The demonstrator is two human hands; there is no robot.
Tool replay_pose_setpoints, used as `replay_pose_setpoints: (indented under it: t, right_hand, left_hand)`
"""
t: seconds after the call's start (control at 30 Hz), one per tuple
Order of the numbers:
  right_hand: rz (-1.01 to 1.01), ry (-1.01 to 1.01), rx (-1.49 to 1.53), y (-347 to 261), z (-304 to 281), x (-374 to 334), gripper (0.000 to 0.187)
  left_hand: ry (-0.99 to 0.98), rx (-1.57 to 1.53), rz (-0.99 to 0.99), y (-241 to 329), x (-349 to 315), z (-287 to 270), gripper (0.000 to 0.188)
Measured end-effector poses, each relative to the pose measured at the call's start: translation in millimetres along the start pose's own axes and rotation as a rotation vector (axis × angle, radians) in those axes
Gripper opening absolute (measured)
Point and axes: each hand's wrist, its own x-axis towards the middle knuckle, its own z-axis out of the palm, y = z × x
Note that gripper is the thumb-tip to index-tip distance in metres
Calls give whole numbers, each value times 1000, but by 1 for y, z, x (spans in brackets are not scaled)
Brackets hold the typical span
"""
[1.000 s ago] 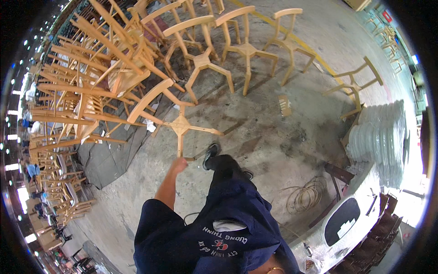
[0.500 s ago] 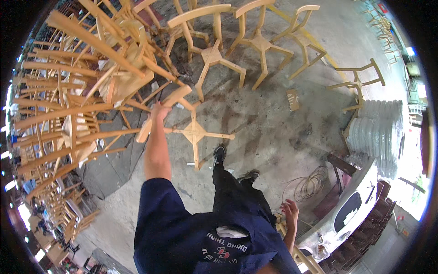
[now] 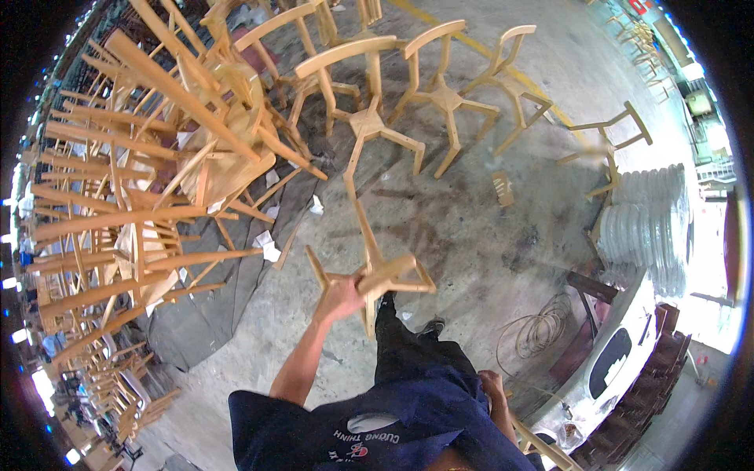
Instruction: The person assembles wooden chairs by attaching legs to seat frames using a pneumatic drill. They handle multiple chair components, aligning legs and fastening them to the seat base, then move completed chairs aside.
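We see one hand carrying the whole grasp, so the main risk, as we judge it, is a twist: the pale tan wooden chair frame with a curved back rail (image 3: 390, 275) is gripped off to one side, and its splayed legs could swing round under their own weight. Since it tilts right in front of the black-trousered legs (image 3: 416, 339), a swinging leg could knock a shin or catch the dark shoe beneath. Its far leg also meets, in our view, the near leg of a second pale wooden chair frame (image 3: 367, 123) standing in the row; whether they touch we cannot tell, but a careless pull could snag or scuff both. The loose tan cable coil (image 3: 534, 334) on the grey concrete floor (image 3: 463, 228) could trip a foot stepping right. As for the fingers, our bare left hand (image 3: 340, 301) is wrapped round the left end of the back rail, the rest of the frame spreading forward and to both sides of it. Our right hand (image 3: 492, 383) hangs by the hip, well apart from that frame; its fingers are too hidden for us to tell their state.
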Motion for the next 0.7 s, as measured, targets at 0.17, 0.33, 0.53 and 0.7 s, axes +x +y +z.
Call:
replay_pose_setpoints:
  t: [0.17,0.33,0.53,0.7]
  right_hand:
    - [-103,103,318,-26,0,42,26]
    - [36,-148,635,-88,26,114,46]
    - [-42,-123,790,-131,37,181,75]
    - [-131,-265,1648,-157,-76,174,54]
  left_hand:
    - [-109,-6,181,33,-99,32,50]
    - [-188,235,365,119,-138,59,57]
    - [-312,431,507,266,-184,27,57]
    - [-371,688,801,373,-234,51,61]
